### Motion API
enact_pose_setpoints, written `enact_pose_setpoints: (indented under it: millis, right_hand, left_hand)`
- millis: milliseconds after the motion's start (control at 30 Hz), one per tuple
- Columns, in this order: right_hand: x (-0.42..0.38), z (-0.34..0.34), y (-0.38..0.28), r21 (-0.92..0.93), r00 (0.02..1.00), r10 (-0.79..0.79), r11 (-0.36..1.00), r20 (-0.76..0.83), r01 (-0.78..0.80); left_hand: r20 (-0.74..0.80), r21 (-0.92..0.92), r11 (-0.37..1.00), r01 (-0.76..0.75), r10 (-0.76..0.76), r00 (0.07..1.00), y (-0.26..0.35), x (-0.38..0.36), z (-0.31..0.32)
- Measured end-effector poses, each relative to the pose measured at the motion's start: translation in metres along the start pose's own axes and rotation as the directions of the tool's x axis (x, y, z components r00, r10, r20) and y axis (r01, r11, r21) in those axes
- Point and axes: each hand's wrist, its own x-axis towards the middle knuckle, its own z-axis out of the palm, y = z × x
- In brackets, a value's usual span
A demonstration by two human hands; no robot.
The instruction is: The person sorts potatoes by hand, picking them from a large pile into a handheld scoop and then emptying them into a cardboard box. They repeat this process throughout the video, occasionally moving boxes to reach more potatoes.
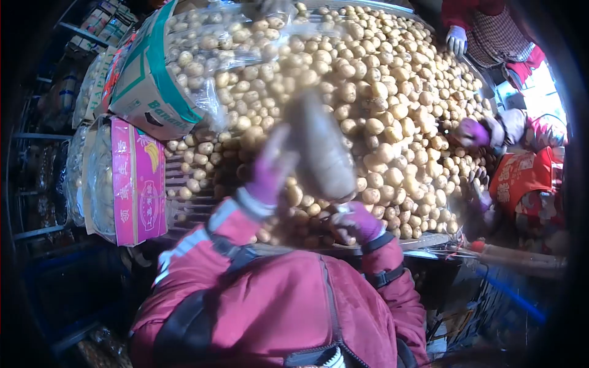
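Note:
A long, rounded grey-brown object point(322, 150), smeared by motion, is tilted over the potatoes point(399, 122); its kind cannot be made out. My left hand point(274, 165), in a purple and pale glove, is beside its left side. Blur hides whether those fingers touch or grip it. Below the object's lower end is my right hand point(359, 222), gloved alike, near the front edge of the potato bed. Its fingers are curled, and what they hold, if anything, is hidden.
A green-and-white banana box point(150, 73) lined with clear plastic leans at left, above a pink box point(138, 181). Dark slats point(190, 214) show at the near left. Other people's gloved hands point(472, 132) point(457, 41) are at right, near a red bag point(521, 178).

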Motion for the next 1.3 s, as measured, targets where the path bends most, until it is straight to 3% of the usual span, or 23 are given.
enact_pose_setpoints:
  millis: [33,67,100,167,267,300,333,367,400,433,467,500,667,767,833,867,967,1000,1067,1100,1167,1233,1300]
  right_hand:
    - [0.007,0.019,0.0,-0.024,0.998,0.045,0.999,0.032,-0.044]
    - [0.012,0.032,0.001,-0.049,0.994,0.089,0.995,0.059,-0.086]
    - [0.02,0.036,0.008,-0.1,0.986,0.142,0.986,0.087,-0.133]
    - [0.034,0.04,0.022,-0.205,0.957,0.257,0.952,0.134,-0.227]
    - [0.019,0.042,-0.004,-0.067,0.985,0.17,0.983,-0.031,-0.172]
    - [0.013,0.034,0.0,0.058,0.981,0.17,0.985,-0.094,-0.165]
    - [0.007,0.014,0.005,0.006,0.993,0.106,0.994,-0.059,-0.106]
    - [-0.008,0.008,-0.006,-0.058,0.986,0.095,0.993,-0.138,-0.104]
    - [-0.019,-0.005,-0.008,-0.583,0.967,-0.25,0.794,-0.054,0.173]
    - [-0.038,-0.018,-0.004,-0.674,0.94,-0.316,0.723,-0.129,0.15]
    - [-0.055,-0.028,-0.002,-0.463,0.918,-0.156,0.886,-0.365,-0.034]
    - [-0.069,-0.031,-0.002,-0.302,0.857,-0.054,0.945,-0.512,-0.122]
    - [-0.096,0.003,-0.017,-0.126,0.752,-0.097,0.992,-0.652,0.019]
    - [-0.117,-0.007,0.002,-0.031,0.717,-0.086,0.996,-0.692,0.089]
    - [-0.127,-0.01,0.012,-0.007,0.671,-0.085,0.993,-0.736,0.118]
    - [-0.133,-0.014,0.021,-0.031,0.65,-0.101,0.992,-0.754,0.119]
    - [-0.141,-0.013,0.026,-0.106,0.579,-0.15,0.988,-0.802,0.109]
    - [-0.139,-0.012,0.025,-0.137,0.557,-0.173,0.985,-0.812,0.106]
    - [-0.134,-0.025,0.039,-0.19,0.539,-0.199,0.979,-0.819,0.073]
    - [-0.132,-0.029,0.043,-0.145,0.548,-0.157,0.987,-0.821,0.065]
    - [-0.127,-0.03,0.041,-0.098,0.588,-0.059,0.995,-0.806,-0.036]
    - [-0.125,-0.065,0.072,-0.395,0.721,-0.274,0.919,-0.637,0.0]
    - [-0.118,-0.045,0.046,-0.142,0.752,-0.069,0.989,-0.656,-0.033]
  left_hand:
    - [-0.091,-0.094,0.99,0.103,-0.111,0.99,-0.043,-0.014,-0.039]
    - [-0.163,-0.352,0.894,0.277,-0.35,0.922,-0.057,-0.019,-0.071]
    - [-0.224,-0.617,0.713,0.333,-0.565,0.794,-0.07,-0.024,-0.104]
    - [-0.092,-0.91,0.297,0.289,-0.825,0.557,-0.06,-0.024,-0.137]
    - [-0.096,-0.899,0.325,0.292,-0.799,0.594,-0.086,-0.019,-0.165]
    - [-0.116,-0.878,0.371,0.303,-0.778,0.618,-0.098,-0.013,-0.159]
    - [-0.188,-0.805,0.502,0.316,-0.721,0.667,-0.108,-0.006,-0.148]
    - [-0.288,-0.587,0.738,0.332,-0.574,0.766,-0.117,0.001,-0.13]
    - [-0.373,-0.194,0.929,0.314,-0.366,0.853,-0.126,0.009,-0.108]
    - [-0.372,0.224,0.943,0.245,-0.15,0.916,-0.128,0.015,-0.084]
    - [-0.322,0.493,0.856,0.155,0.014,0.947,-0.125,0.02,-0.056]
    - [-0.25,0.605,0.792,0.084,0.088,0.964,-0.12,0.022,-0.026]
    - [0.121,0.661,0.727,-0.188,0.143,0.982,-0.091,0.001,0.085]
    - [0.138,0.535,0.804,-0.26,0.22,0.966,-0.108,0.01,0.067]
    - [0.016,0.491,0.84,-0.231,0.256,0.966,-0.132,0.032,0.014]
    - [0.033,0.667,0.686,-0.29,0.362,0.932,-0.117,0.042,-0.007]
    - [0.365,0.909,0.165,-0.382,0.127,0.922,-0.132,0.075,-0.039]
    - [0.314,0.942,0.129,-0.311,-0.001,0.949,-0.135,0.079,-0.023]
    - [0.318,0.925,0.208,-0.317,0.032,0.948,-0.097,0.054,0.013]
    - [0.077,0.86,0.477,-0.183,0.233,0.969,-0.127,0.043,0.029]
    - [0.23,0.837,0.472,-0.276,0.154,0.961,-0.123,0.013,0.036]
    - [0.461,0.814,0.401,-0.422,-0.002,0.888,-0.095,-0.022,0.037]
    - [0.499,0.764,0.491,-0.419,-0.037,0.866,-0.083,-0.04,0.036]
